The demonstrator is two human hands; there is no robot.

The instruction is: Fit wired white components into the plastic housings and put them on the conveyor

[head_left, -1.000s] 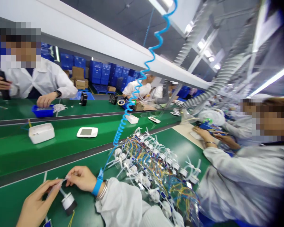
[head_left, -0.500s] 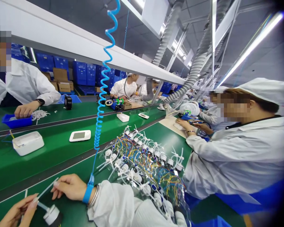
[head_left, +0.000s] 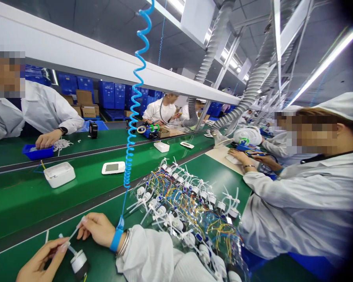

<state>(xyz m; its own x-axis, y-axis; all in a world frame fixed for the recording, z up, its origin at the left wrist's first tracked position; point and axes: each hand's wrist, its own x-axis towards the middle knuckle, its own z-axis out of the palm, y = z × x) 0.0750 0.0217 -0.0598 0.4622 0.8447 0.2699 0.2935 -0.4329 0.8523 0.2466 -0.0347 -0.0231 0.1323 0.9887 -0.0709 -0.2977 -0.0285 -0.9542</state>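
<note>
At the lower left, my left hand [head_left: 45, 258] pinches thumb and forefinger where a short translucent tube [head_left: 71, 249] meets a thin whitish strip, which looks like a cable tie [head_left: 75, 230]. The tube rises from a small motor pump [head_left: 79, 261] with a white cap and dark body, tilted just right of my left fingers. My right hand [head_left: 98, 232] has its fingertips closed on the strip's upper end, so the strip stretches between both hands. A blue wrist strap [head_left: 117, 239] circles my right wrist. Exactly how strip and tube join is hidden by my left fingertips.
Right of my hands lies a heap of similar pumps [head_left: 191, 203] with tubes and coloured wires on clear plastic. A coiled blue cord [head_left: 132, 129] hangs down to my strap. White housings [head_left: 60, 174] sit on the green belt [head_left: 85, 188]. Co-workers sit across and at right.
The view has swung left, so everything appears further right. My hands have drawn closer together, with the strip between them looking shorter and steeper. Both keep their pinch.
</note>
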